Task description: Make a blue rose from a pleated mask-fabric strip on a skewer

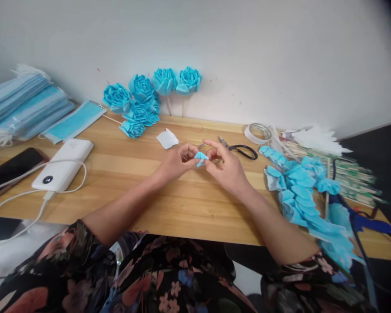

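Observation:
Between both hands, above the middle of the wooden table (182,200), is a small blue petal (201,157), folded from mask-like fabric. My left hand (179,161) pinches its left side with thumb and fingers. On the other side, my right hand (226,165) grips the petal's right edge between thumb and fingertip. Just behind the right hand lie black-handled scissors (246,151), their blades partly hidden. A white scrap (167,138) rests beyond the left hand. To the right, several loose blue petals (301,187) are spread in overlapping rows.
Finished blue flowers (140,102) on sticks lean at the wall. Face masks (26,104) are stacked at the left, near a white power bank (64,165) with a cable and a phone (16,169). A tape roll (257,133) and a blue-handled tool (373,223) are at the right.

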A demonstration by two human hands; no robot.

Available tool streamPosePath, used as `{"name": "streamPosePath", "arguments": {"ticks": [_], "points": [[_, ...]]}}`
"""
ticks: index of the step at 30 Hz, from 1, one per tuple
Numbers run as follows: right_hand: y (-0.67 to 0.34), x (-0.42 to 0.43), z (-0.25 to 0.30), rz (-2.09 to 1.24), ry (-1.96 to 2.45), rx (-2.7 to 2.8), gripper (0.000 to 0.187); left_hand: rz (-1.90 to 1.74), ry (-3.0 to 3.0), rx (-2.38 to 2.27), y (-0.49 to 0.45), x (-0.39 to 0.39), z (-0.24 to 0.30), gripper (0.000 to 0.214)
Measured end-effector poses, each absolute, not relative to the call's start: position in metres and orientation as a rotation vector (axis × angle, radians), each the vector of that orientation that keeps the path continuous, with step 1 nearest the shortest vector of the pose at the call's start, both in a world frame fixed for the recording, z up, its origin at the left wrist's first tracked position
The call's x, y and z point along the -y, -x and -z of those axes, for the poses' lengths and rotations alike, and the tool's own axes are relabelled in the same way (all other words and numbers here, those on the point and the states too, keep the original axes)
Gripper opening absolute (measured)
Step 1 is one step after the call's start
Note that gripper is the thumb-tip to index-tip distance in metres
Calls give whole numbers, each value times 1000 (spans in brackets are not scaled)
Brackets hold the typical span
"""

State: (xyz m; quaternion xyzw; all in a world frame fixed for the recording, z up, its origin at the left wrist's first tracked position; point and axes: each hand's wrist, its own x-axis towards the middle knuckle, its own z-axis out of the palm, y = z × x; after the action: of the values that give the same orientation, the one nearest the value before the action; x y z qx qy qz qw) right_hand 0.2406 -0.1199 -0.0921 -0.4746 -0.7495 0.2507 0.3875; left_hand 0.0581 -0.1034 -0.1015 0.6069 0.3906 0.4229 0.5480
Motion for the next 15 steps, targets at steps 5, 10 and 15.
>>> {"name": "streamPosePath", "arguments": {"ticks": [5,10,15], "points": [[-243,115,96,-911,1166,1739,49,-999,-1424,-960,-55,103,97,36],[-243,114,98,-1041,1126,1670,48,-894,-1514,-1062,-55,103,97,24],[-247,115,94,-1297,1007,1602,48,-903,-1539,-1108,-55,104,96,20]]}}
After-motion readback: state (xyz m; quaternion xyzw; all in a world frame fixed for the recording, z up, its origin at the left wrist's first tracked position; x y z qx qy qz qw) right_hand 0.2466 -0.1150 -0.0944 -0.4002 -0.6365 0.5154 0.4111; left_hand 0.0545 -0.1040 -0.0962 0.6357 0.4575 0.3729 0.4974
